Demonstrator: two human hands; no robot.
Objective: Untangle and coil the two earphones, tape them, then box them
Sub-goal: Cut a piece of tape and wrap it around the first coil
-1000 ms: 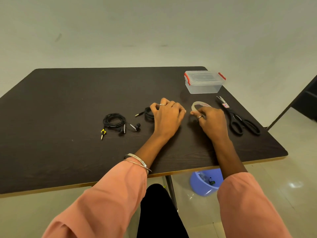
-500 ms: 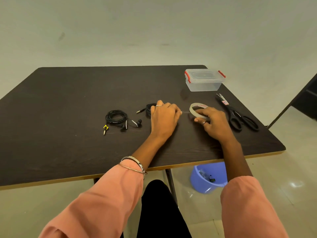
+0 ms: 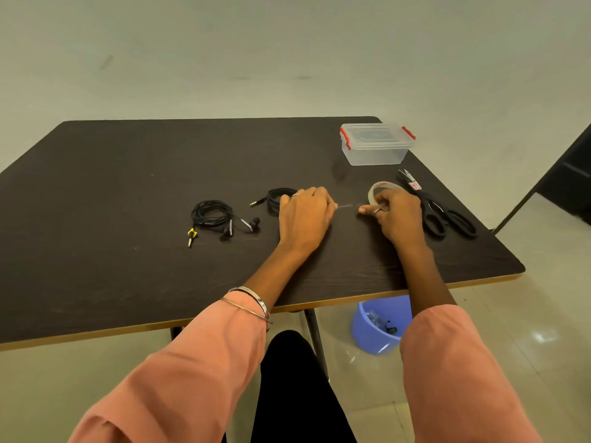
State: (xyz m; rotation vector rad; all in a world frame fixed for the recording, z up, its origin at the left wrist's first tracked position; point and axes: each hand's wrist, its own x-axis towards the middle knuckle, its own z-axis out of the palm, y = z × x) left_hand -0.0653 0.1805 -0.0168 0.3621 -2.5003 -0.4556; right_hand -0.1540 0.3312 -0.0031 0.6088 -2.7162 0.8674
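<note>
Pinching a strip of clear tape between our left hand [image 3: 305, 215] and right hand [image 3: 395, 214], which grips the tape roll [image 3: 380, 190]. One coiled earphone [image 3: 277, 198] sits under our left fingers, the other earphone [image 3: 212, 215] lies left of it, and the lidded box [image 3: 375, 145] is at the far right of the table [image 3: 128, 187].

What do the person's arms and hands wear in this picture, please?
Both arms have loose salmon-pink sleeves, pushed up so the forearms are bare. The left wrist carries two thin metal bangles. The left hand has a silver ring on one finger, and the right hand also has a silver ring. No watch or gloves show.
</note>
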